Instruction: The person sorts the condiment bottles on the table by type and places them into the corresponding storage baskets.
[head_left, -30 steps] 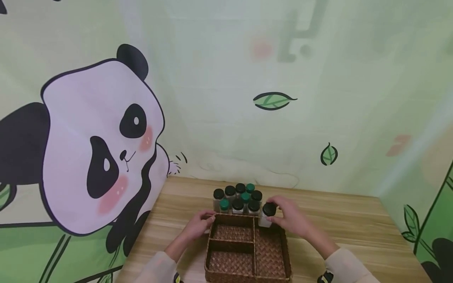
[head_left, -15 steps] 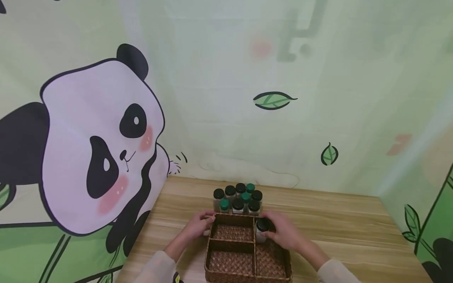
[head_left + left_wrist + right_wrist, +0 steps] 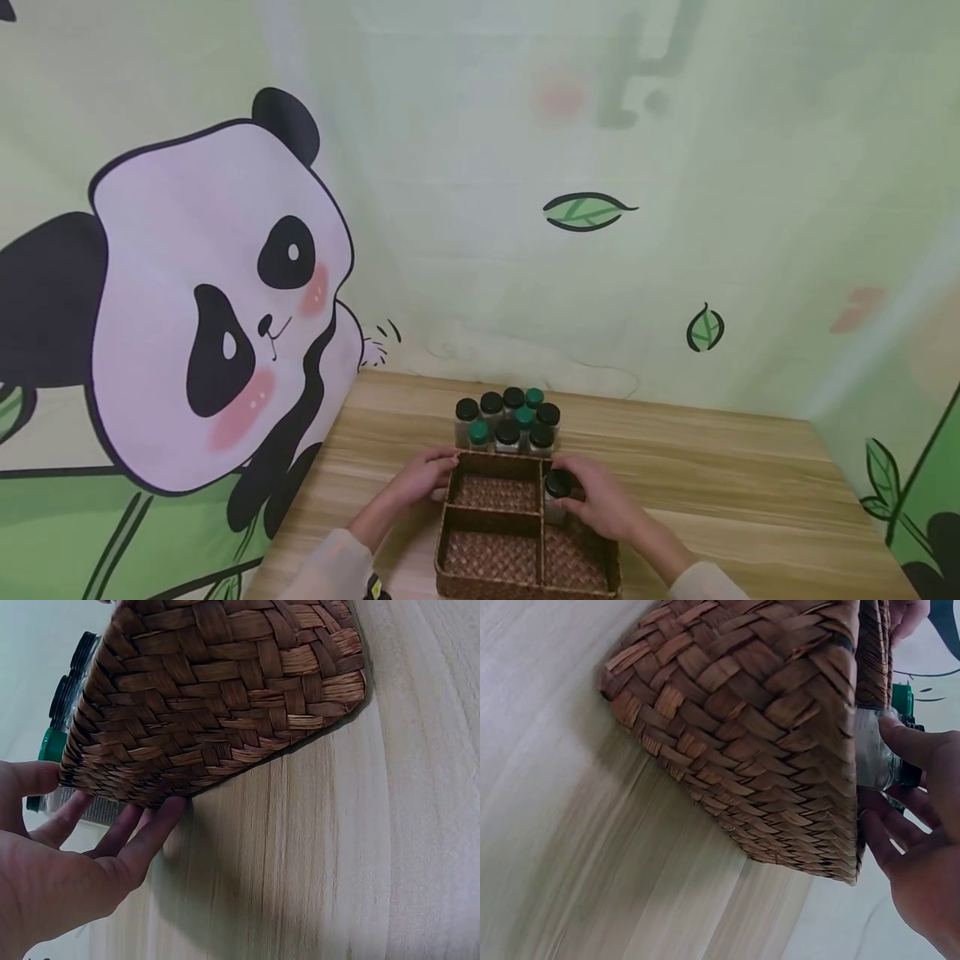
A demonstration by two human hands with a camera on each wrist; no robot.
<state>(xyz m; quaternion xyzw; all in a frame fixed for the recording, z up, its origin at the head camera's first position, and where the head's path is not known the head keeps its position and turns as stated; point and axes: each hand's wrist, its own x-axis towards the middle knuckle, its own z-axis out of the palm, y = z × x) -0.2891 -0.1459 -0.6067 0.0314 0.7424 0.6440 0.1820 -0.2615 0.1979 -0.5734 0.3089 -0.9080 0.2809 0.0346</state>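
A brown woven basket (image 3: 491, 577) with three compartments stands on the table. My left hand (image 3: 420, 479) holds its back left corner; in the left wrist view the thumb is at the rim and the fingers touch the outer wall. My right hand (image 3: 600, 500) grips a clear jar (image 3: 555, 504) with a black lid, upright in the back of the long right compartment. In the right wrist view the jar's pale contents (image 3: 874, 746) show above the basket wall; its base is hidden. Several similar jars with black or green lids (image 3: 507, 432) stand close together behind the basket.
The wood-grain table (image 3: 712, 475) extends to both sides of the basket. A wall hanging (image 3: 465, 208) with a printed panda and leaves rises behind the table's far edge.
My right hand has brought the black-lidded jar from above the basket's back right edge down and left into the right compartment. The left hand has stayed at the corner.
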